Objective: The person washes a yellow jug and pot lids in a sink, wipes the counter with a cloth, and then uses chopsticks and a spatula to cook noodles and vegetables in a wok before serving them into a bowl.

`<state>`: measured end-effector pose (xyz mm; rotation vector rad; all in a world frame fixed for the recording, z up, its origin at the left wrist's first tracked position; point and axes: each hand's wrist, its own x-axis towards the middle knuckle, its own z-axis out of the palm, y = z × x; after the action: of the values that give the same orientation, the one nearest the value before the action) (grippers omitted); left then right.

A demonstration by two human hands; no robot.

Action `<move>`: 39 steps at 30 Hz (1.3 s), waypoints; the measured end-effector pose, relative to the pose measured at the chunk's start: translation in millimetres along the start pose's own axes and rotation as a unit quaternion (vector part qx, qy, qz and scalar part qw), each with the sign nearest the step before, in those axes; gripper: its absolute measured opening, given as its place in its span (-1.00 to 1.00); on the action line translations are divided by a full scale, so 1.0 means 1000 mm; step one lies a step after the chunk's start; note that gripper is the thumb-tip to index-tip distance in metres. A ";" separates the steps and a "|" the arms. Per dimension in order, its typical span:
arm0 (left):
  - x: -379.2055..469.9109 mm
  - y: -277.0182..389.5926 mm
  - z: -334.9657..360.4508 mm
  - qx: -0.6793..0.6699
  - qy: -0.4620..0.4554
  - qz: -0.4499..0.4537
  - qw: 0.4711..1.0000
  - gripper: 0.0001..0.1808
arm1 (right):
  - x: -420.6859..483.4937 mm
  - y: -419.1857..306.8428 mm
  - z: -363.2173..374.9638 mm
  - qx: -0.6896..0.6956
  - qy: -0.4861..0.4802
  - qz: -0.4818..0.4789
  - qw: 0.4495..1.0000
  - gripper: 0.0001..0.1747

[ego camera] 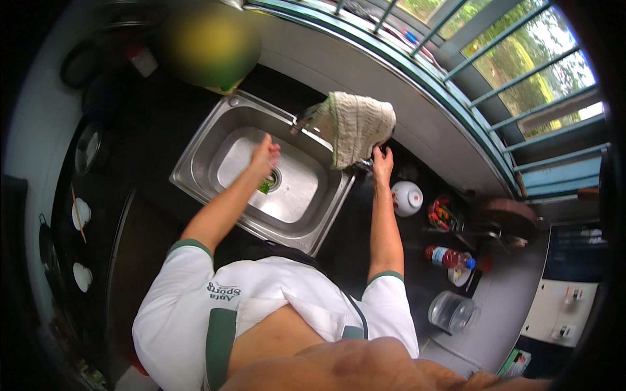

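My left hand [266, 154] is over the stainless steel sink [301, 198], fingers loosely curled and nothing seen in them. Below it, green leafy scraps [266, 185] lie by the drain [275, 179]. A cream textured cloth with green edging [363, 128] hangs at the sink's back right, and what it hangs on is mostly hidden. My right hand [383, 159] is at the cloth's lower right corner with its fingertips raised; whether it grips the cloth or something behind it cannot be told. An upturned white bowl [407, 198] sits just beside my right wrist.
On the right stand a container of red and green chillies [441, 214], a blue-capped bottle [446, 257] lying down and a clear jar [452, 312]. White bowls [81, 214] are at far left, one with chopsticks across it. A barred window [518, 83] is behind the sink.
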<state>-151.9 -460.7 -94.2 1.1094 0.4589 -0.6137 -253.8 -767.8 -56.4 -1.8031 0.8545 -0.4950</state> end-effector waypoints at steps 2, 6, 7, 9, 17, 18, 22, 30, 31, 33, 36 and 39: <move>0.006 -0.031 0.012 -0.036 0.022 -0.067 0.997 -0.55 | 0.008 0.009 0.017 -0.040 0.027 0.042 0.998 -0.49; 0.000 -0.042 0.030 -0.073 0.010 -0.092 0.993 -0.52 | 0.019 0.034 0.029 0.069 0.081 0.072 0.992 -0.64; 0.000 -0.041 0.028 -0.083 0.023 -0.092 0.992 -0.52 | 0.013 0.029 0.036 0.133 0.078 0.078 0.985 -0.65; -0.001 -0.038 0.034 -0.087 0.040 -0.094 0.991 -0.53 | 0.011 0.030 0.034 0.107 0.084 0.064 0.989 -0.69; 0.004 -0.028 0.057 -0.117 0.034 -0.076 0.990 -0.52 | 0.001 0.030 0.024 0.260 0.062 0.056 0.962 -0.67; 0.005 -0.029 0.050 -0.122 0.041 -0.072 0.989 -0.52 | -0.013 0.028 0.027 0.273 0.096 0.006 0.957 -0.67; -0.006 -0.016 0.051 -0.089 0.061 -0.052 0.993 -0.55 | -0.071 0.053 0.024 0.211 0.137 -0.024 0.968 -0.61; -0.107 0.144 0.118 0.267 -0.121 0.554 0.779 -0.34 | -0.015 -0.001 -0.017 0.042 0.097 -0.054 0.993 -0.41; -0.129 0.157 0.141 0.358 -0.144 0.590 0.709 -0.23 | -0.008 0.000 -0.016 0.039 0.094 -0.064 0.993 -0.42; -0.160 0.169 0.175 0.545 -0.217 0.446 0.676 -0.08 | -0.001 0.007 -0.011 0.044 0.075 -0.090 0.992 -0.43; -0.153 0.176 0.198 0.641 -0.257 0.328 0.645 -0.14 | -0.003 0.014 0.004 0.073 0.044 -0.083 0.993 -0.46; -0.130 0.169 0.197 0.628 -0.323 0.277 0.651 -0.27 | -0.014 0.010 0.013 0.133 0.014 -0.073 0.988 -0.48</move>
<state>-129.7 -560.3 177.1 2.0689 -1.1347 -0.7005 -256.8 -751.1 -69.5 -1.6207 0.6440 -0.6955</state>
